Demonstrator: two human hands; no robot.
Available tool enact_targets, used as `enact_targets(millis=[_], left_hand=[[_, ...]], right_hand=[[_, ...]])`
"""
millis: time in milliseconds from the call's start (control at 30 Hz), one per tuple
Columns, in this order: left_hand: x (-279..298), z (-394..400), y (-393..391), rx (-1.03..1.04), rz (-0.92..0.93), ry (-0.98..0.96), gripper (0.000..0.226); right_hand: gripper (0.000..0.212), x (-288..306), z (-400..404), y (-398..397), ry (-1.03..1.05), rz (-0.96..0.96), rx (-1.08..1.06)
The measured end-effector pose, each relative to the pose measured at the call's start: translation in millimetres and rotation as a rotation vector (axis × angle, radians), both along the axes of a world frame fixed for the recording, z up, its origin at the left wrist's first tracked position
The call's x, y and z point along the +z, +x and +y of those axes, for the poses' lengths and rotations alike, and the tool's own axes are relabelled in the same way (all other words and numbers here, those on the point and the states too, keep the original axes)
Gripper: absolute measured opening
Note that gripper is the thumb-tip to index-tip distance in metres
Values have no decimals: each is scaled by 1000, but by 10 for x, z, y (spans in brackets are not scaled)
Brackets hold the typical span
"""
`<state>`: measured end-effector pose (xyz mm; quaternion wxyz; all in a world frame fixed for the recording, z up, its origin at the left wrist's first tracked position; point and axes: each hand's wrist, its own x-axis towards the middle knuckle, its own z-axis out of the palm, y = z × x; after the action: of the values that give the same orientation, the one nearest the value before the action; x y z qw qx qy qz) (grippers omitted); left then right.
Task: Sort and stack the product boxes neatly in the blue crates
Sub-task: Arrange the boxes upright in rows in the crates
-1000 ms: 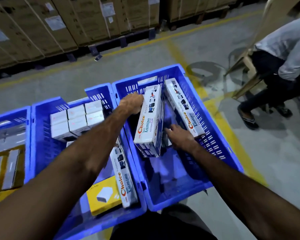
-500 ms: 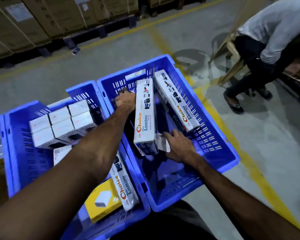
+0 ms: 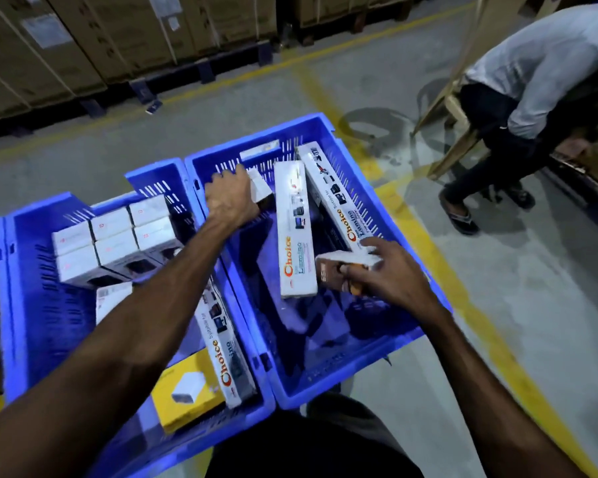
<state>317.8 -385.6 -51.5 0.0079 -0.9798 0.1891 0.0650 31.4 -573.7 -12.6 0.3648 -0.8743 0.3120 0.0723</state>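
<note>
Right blue crate (image 3: pixel 328 127): mid-sort. One long Choice box (image 3: pixel 296 232) stands in the middle, a second long Choice box (image 3: pixel 335 194) leans against the right wall — not parallel, not flat. Most of the crate floor is bare, so stacking here looks barely started.

Middle blue crate (image 3: pixel 21 305): further along. White boxes (image 3: pixel 114 239) sit in a tidy block at the far end. Nearer, a third long Choice box (image 3: pixel 221 343) lies against the right wall beside a yellow box (image 3: pixel 183 391); both look unsorted. Another crate at the far left is cut off, contents unclear.

Grips:
- Left hand (image 3: pixel 230 198), far left corner of the right crate — fingers curled round a small white box (image 3: pixel 259 188), holding it.
- Right hand (image 3: pixel 387 274) by the right wall of the same crate, fingers wrapped on a small box (image 3: pixel 346 267) with a pale top and orange-brown sides; blurred, print unreadable.

My read: roughly a third done.
</note>
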Motion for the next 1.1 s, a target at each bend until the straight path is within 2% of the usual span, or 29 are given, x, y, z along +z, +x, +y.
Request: enact_targets(millis=[100, 200, 233, 300, 367, 400, 533, 567, 600, 667, 733, 833, 900, 1033, 1100], left_hand=[[304, 78, -171, 12, -105, -119, 82], [581, 169, -476, 135, -74, -363, 86], [654, 206, -624, 198, -11, -480, 81], [766, 279, -986, 351, 221, -850, 66], [821, 384, -1363, 473, 427, -1229, 45], [823, 449, -1548, 524, 494, -1361, 36], [931, 770, -2250, 706, 696, -1718, 3], [936, 865, -2400, 752, 710, -1773, 5], [962, 958, -2546, 806, 715, -1819, 9], [1011, 1146, -2780, 937, 694, -1857, 36], [1062, 1326, -2992, 1034, 635, -1886, 49], [1095, 1576, -3279, 1087, 521, -1901, 42], [1075, 1734, -3435, 1103, 443, -1890, 33], [992, 2021, -3616, 1181, 274, -1696, 29], [961, 2173, -3654, 1197, 216, -1610, 24]], right_hand=[[47, 123, -18, -29, 339, -190, -232], [33, 194, 94, -45, 715, -294, -391], [31, 212, 149, -56, 841, -302, -408], [39, 207, 237, -82, 1036, -278, -428], [41, 177, 323, -110, 1167, -275, -439], [41, 169, 368, -124, 1228, -277, -448], [32, 177, 547, -154, 1388, -211, -401], [34, 197, 593, -157, 1407, -189, -368], [36, 209, 644, -153, 1413, -162, -333], [46, 194, 734, -137, 1405, -111, -263], [54, 234, 854, -137, 1391, -68, -165], [45, 308, 988, -185, 1330, -28, -32], [47, 371, 1091, -212, 1227, -23, 71], [34, 445, 1435, -196, 1070, 20, 209], [38, 440, 1655, -172, 1028, 55, 237]])
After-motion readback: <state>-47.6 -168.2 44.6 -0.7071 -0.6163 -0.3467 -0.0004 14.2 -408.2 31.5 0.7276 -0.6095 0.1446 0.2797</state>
